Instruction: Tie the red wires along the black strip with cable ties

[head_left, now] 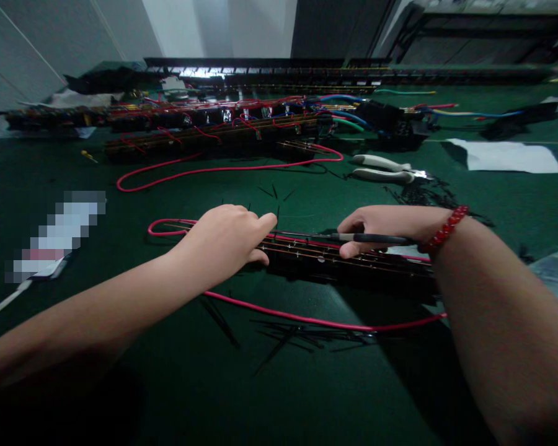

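Note:
A long black strip assembly [320, 260] with thin copper-coloured wires along its top lies on the green table. My left hand [230, 238] wraps over its left end, thumb on the near side; the fingertips are hidden behind it. A thin black tie [278, 217] sticks up beside the left index finger. In my right hand [369, 223], above the assembly's middle, is a slim dark pointed tool [376, 238], its tip directed left along the strip. Its exact kind is unclear. A red cable [288, 315] loops around the assembly's left end and runs along its near side.
Grey-handled cutters [384, 168] lie beyond my right hand, beside a heap of black scraps [428, 193]. More black tie pieces [297, 336] are scattered in front. Wired assemblies [223, 121] span the back. White paper [511, 156] is at right, a blurred-out device [58, 235] with a cable at left.

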The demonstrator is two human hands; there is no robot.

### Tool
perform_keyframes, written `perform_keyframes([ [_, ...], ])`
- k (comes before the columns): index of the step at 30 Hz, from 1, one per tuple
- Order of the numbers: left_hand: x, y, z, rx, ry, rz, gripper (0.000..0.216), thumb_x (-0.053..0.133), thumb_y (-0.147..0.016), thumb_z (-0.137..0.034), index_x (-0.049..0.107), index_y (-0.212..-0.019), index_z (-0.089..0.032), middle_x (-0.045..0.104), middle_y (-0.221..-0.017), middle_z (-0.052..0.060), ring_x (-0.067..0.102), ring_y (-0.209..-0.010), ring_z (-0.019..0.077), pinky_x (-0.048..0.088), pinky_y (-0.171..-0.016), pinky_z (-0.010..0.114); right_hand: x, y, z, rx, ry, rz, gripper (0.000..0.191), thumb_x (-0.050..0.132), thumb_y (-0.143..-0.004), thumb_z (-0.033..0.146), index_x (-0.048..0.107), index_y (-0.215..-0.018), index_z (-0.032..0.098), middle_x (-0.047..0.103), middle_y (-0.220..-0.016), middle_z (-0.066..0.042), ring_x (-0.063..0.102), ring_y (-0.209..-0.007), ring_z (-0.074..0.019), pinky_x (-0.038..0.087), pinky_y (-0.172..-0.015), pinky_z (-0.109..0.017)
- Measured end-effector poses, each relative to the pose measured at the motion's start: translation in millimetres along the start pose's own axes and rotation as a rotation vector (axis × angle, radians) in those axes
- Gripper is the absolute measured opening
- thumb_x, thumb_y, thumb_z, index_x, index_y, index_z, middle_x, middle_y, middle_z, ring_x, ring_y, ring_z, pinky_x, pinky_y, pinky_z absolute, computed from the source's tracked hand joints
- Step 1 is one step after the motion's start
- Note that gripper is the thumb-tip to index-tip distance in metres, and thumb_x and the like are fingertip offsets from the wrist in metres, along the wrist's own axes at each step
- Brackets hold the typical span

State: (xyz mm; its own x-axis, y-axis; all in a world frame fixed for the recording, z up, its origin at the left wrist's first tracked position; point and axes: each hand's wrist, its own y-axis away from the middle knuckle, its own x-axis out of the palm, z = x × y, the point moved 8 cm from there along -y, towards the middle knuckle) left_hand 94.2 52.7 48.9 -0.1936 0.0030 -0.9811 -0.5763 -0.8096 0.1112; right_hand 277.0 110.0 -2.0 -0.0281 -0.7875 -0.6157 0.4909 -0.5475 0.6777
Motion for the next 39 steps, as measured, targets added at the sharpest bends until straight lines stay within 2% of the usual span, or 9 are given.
perform_keyframes([
  [4, -0.4, -0.8, -0.1, 0.004, 0.001, 0.0, 0.038, 0.066, -0.085, -0.049, 0.058, -0.108, -0.019, 0.072, -0.088, 0.006, 0.068, -0.088, 0.0263, 0.045, -0.068, 0.031, 0.4, -1.1, 0.0, -0.01, -0.001, 0.002, 0.059, 0.064, -0.064, 0.076, 0.071, -0.08, 0.02, 0.066, -0.073, -0.003, 0.054, -0.062, -0.0186, 0.035, -0.056, -0.029],
  [33, 1.4, -1.6, 0.8, 0.011, 0.026, 0.023, 0.032, 0.065, -0.085, -0.05, 0.066, -0.103, -0.024, 0.073, -0.086, 0.004, 0.068, -0.089, 0.0264, 0.045, -0.07, 0.033, 2.0, -5.7, 0.8, -0.007, -0.002, -0.004, 0.062, 0.064, -0.059, 0.08, 0.07, -0.075, 0.021, 0.066, -0.07, -0.003, 0.055, -0.062, -0.0192, 0.035, -0.054, -0.03],
  [39, 3.9, -1.3, -1.1, 0.027, -0.016, 0.059, 0.033, 0.061, -0.089, -0.047, 0.07, -0.111, -0.024, 0.073, -0.092, 0.005, 0.068, -0.092, 0.0265, 0.047, -0.074, 0.033, 1.4, -6.4, 1.2, -0.003, -0.005, -0.012, 0.06, 0.066, -0.059, 0.078, 0.07, -0.074, 0.021, 0.065, -0.069, -0.002, 0.055, -0.062, -0.0186, 0.035, -0.054, -0.03],
])
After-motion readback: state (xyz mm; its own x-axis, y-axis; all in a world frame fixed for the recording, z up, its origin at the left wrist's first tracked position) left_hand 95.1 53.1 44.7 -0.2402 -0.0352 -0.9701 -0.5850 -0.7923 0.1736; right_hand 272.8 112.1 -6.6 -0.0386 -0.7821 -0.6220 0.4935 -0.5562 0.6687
